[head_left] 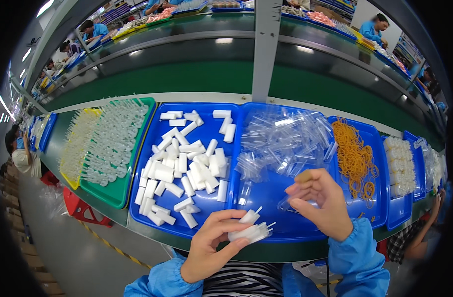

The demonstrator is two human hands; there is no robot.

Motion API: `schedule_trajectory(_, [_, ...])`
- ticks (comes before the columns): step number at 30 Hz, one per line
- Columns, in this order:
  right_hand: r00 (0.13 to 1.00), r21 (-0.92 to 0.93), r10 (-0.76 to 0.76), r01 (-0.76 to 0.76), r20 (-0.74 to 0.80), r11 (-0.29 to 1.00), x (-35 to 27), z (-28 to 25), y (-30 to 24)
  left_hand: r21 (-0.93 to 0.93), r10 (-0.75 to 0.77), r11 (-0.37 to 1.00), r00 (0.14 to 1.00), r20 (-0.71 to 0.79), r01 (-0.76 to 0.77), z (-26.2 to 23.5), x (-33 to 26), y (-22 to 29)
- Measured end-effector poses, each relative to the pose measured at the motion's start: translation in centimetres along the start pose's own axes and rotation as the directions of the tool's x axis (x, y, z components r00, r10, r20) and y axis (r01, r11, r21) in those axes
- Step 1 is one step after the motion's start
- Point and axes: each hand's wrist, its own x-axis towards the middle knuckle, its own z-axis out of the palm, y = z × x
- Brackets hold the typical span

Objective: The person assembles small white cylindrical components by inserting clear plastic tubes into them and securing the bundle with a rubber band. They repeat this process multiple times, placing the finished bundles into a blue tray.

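In the head view, our left hand is curled around a small bundle of white pieces, fingers closed under them and thumb on top. The bundle sits just above the near edge of the table, in front of the blue tray of white blocks. Its long axis runs from near left to far right, and the thin stems at its ends point to the right and slightly away from us.

Our right hand is raised over the near part of the blue tray of clear bags. Its fingers are pinched together on a clear plastic bag, with a small tan thing at the fingertips that we cannot make out for sure.

As for progress, we judge the bundle gathered but not yet bagged: the pieces are all in the left hand, apart from the bag. Much stock remains, with loose white blocks filling the one tray, clear bags piled in the next, and orange rubber bands heaped to the right. Further right lie packs of white pieces, perhaps finished ones. On the left a green tray and a yellow tray hold rows of clear pieces
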Motion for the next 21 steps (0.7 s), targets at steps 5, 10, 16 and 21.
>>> schedule_trajectory(5, [0.992,0.213,-0.117,0.106,0.038,0.971,-0.5,2.5,0.9,0.082,0.053,0.996,0.994,-0.091,-0.046,0.1,-0.5,0.0])
schedule_trajectory(10, [0.996,0.294,-0.082,0.085,-0.023,0.952,0.2,3.9,0.6,0.173,0.093,0.982,0.986,-0.136,-0.069,-0.1,-0.8,-0.1])
schedule_trajectory(16, [0.998,0.264,0.004,-0.02,0.06,0.964,-0.1,5.2,1.1,0.177,0.108,0.981,0.98,-0.168,-0.078,-0.1,-0.9,-0.3])
schedule_trajectory(21, [0.999,0.388,0.039,-0.037,0.005,0.921,-0.5,6.1,1.6,0.157,0.104,0.985,0.976,-0.192,-0.074,0.0,-0.7,-0.6])
